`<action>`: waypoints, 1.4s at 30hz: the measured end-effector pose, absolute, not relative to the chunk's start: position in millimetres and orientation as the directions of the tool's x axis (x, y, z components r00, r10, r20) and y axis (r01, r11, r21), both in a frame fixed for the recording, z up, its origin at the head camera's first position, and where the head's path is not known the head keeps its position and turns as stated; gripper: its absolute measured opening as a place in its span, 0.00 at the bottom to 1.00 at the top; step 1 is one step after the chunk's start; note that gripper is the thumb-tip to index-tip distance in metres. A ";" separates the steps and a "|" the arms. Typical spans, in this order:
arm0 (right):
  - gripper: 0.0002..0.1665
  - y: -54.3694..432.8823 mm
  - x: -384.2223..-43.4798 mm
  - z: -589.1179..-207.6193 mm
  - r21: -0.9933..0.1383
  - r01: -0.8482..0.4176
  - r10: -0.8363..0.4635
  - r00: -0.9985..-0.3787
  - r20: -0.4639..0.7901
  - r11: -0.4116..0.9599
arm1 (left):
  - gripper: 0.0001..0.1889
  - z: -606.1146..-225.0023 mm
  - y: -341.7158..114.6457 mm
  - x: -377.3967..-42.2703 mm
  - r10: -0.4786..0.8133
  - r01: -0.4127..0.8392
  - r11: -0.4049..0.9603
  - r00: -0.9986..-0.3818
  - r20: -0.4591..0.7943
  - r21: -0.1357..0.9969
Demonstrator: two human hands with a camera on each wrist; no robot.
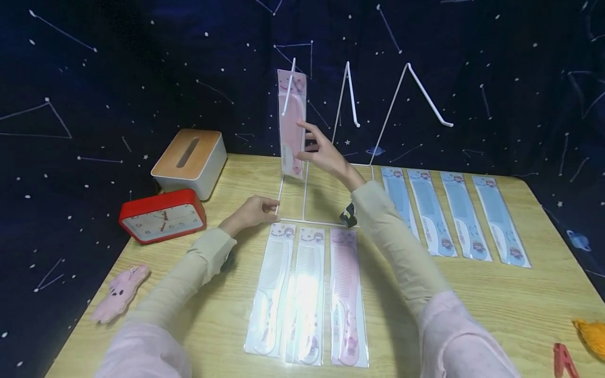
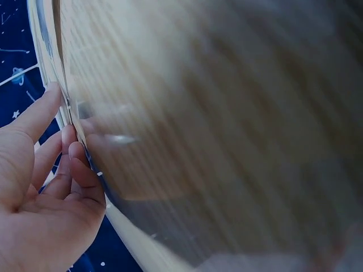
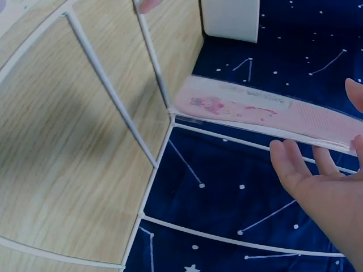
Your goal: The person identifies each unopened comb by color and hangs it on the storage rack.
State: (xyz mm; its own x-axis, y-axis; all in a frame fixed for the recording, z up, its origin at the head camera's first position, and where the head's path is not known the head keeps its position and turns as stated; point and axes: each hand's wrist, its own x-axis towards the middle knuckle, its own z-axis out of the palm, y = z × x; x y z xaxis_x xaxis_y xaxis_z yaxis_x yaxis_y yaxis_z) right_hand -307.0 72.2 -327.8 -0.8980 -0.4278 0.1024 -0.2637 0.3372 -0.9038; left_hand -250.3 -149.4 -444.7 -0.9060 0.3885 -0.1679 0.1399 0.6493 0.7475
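A packaged pink comb hangs upright from the left hook of a white wire display rack. My right hand is at its right edge, thumb and fingers spread; in the right wrist view the fingertips lie right along the pack's edge. My left hand holds the rack's base at its front left corner, thumb and curled fingers at the wire. In front of the rack lie three more packaged combs, two whitish ones under glare and a pink one.
Several packaged blue combs lie in a row at the right. A tissue box and a red clock stand at the left, with a pink plush toy nearer. A red clip and an orange item lie front right.
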 end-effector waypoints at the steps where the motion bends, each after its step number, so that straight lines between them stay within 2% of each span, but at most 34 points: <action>1: 0.43 72.6 -307.1 -329.0 -0.902 -0.267 -0.428 -0.898 0.104 0.339 | 0.28 -444.7 -149.3 -250.4 0.387 0.140 0.651 -0.907 -0.168 0.746; 10: 0.39 82.0 -302.2 -339.1 -0.883 -0.324 -0.406 -0.897 0.173 0.340 | 0.28 -443.0 -149.2 -249.7 0.388 0.142 0.659 -0.906 -0.171 0.739; 15: 0.35 92.4 -285.8 -339.4 -0.904 -0.288 -0.409 -0.901 0.145 0.316 | 0.28 -440.1 -147.9 -250.7 0.385 0.141 0.663 -0.906 -0.173 0.735; 22: 0.34 115.7 -248.8 -343.8 -0.877 -0.271 -0.409 -0.908 0.096 0.397 | 0.28 -441.6 -146.9 -254.5 0.378 0.136 0.670 -0.909 -0.178 0.730; 30: 0.35 149.9 -199.3 -370.1 -0.844 -0.223 -0.401 -0.916 0.010 0.489 | 0.28 -445.3 -147.2 -250.0 0.373 0.136 0.665 -0.912 -0.169 0.734; 42: 0.33 175.5 -141.8 -407.6 -0.778 -0.249 -0.394 -0.919 0.002 0.576 | 0.28 -445.3 -146.5 -250.2 0.379 0.157 0.666 -0.913 -0.151 0.729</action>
